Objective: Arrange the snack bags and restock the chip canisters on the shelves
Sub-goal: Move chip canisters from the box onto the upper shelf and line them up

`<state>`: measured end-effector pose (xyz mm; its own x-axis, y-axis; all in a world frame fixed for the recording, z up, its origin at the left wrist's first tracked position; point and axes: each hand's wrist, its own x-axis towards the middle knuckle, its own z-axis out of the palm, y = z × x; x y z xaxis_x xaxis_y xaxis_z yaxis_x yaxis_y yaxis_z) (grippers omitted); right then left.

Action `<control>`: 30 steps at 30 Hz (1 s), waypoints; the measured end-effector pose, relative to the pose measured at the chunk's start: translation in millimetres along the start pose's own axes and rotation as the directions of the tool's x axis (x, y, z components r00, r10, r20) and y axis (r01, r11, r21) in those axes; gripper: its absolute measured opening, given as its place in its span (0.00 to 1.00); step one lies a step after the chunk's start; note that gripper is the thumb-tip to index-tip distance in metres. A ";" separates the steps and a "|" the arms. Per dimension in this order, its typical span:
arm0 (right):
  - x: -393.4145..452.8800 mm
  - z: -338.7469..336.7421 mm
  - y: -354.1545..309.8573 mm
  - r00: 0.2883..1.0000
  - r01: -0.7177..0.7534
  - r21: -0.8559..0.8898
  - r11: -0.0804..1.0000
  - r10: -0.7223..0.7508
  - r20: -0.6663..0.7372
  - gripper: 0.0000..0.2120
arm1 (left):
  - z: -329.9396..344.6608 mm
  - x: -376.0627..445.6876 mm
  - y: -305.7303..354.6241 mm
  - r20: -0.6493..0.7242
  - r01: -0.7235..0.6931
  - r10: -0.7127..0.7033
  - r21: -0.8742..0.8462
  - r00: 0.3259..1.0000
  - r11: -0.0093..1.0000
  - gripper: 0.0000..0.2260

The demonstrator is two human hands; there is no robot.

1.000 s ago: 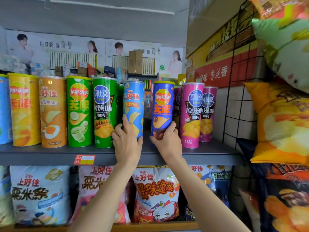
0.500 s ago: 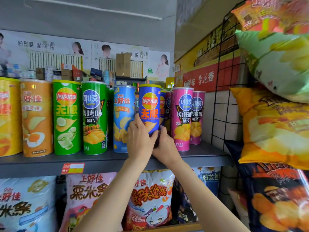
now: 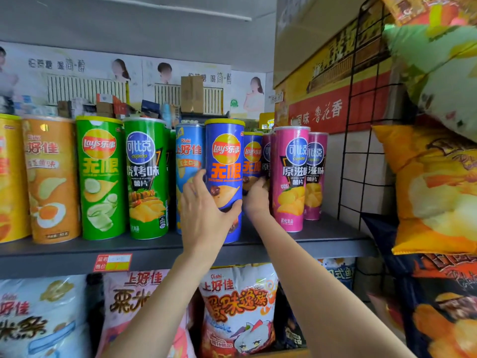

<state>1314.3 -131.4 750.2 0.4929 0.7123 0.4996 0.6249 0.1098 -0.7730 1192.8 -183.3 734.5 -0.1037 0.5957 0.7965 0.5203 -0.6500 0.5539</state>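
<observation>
Both hands have shifted since a second ago: left hand [image 3: 204, 215], formerly on the light blue canister [image 3: 189, 161], now wraps the dark blue Lay's canister [image 3: 225, 177], which stands nearer the shelf's front edge than before; right hand [image 3: 256, 200] has gone behind it.

Item 1. Dark blue Lay's canister: centre of the frame, upright, base on the grey shelf [image 3: 322, 241] close to the front lip. Left grip: thumb on the label face at the right, fingers curled round the left side, closed on the lower half. Held low, apparently to slide it without tipping.

Item 2. Second dark blue canister [image 3: 251, 161]: just behind and right of item 1, partly hidden. Right grip: fingers curl against its lower part, looking like a hold, though the contact is partly screened. Probable purpose: lining it up behind the front one.

Item 3. Pink canisters [image 3: 293, 177]: right of centre, just beside the right hand, upright.

Item 4. Green canisters [image 3: 145, 177]: left of centre, upright, labels forward, untouched.

Item 5. Snack bags [image 3: 237, 306]: lower shelf, bottom of the frame, standing in a row beneath both forearms.

Item 6. Wire rack [image 3: 356, 151]: right of the frame, hung with large chip bags [image 3: 433, 189].
</observation>
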 end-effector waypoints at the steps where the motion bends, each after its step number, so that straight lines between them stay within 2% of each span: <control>1: 3.2 3.1 0.0 0.999 -0.039 0.044 0.998 0.039 -0.001 0.29 | 0.0 0.3 -1.1 0.001 0.000 0.000 -0.008 1.000 1.000 0.37; 4: 14.8 11.6 2.6 0.991 -0.136 0.030 0.990 0.136 -0.001 0.36 | 1.4 2.5 -5.6 0.005 -0.009 0.009 -0.018 1.000 1.000 0.37; 6: 18.5 15.3 3.5 0.990 -0.140 0.004 0.990 0.140 -0.020 0.39 | 2.1 2.9 -7.8 0.004 -0.011 0.011 -0.021 1.000 1.000 0.37; 12: 12.7 16.3 -3.6 0.995 -0.094 -0.077 0.993 0.095 0.014 0.19 | 3.3 2.9 -8.9 -0.003 -0.020 0.020 -0.019 1.000 1.000 0.37; 16: 7.5 12.4 -3.0 0.997 -0.053 -0.110 0.993 0.058 0.043 0.21 | 3.1 3.3 -10.5 0.001 -0.036 0.036 -0.026 0.999 0.999 0.37; 20: -4.4 3.2 -1.0 0.994 -0.081 -0.023 0.996 0.083 0.074 0.25 | 2.8 2.6 -10.5 0.016 -0.024 0.024 -0.016 1.000 1.000 0.36; 24: -35.4 -15.8 9.8 1.000 -0.003 0.151 0.988 0.005 -0.016 0.18 | 8.0 5.0 -5.7 0.050 -0.052 0.050 0.045 0.998 0.998 0.37; 26: -49.2 -25.7 14.3 0.999 0.031 0.247 0.969 -0.038 0.025 0.18 | 15.6 6.2 0.9 0.070 -0.051 0.045 0.084 0.997 0.995 0.37; 28: -56.6 -33.2 17.5 0.985 0.050 0.321 0.946 -0.100 0.143 0.24 | 22.5 6.5 9.1 0.093 -0.031 0.021 0.110 0.995 0.993 0.38; 30: -59.6 -38.1 19.0 0.955 0.085 0.259 0.962 -0.153 0.254 0.31 | 27.2 6.4 13.6 0.112 -0.021 0.006 0.134 0.994 0.991 0.38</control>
<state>1320.0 -198.2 720.7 0.2218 0.8396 0.4959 0.4861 0.3457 -0.8026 1222.3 -175.5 740.5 -0.0052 0.6412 0.7673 0.6310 -0.5932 0.5000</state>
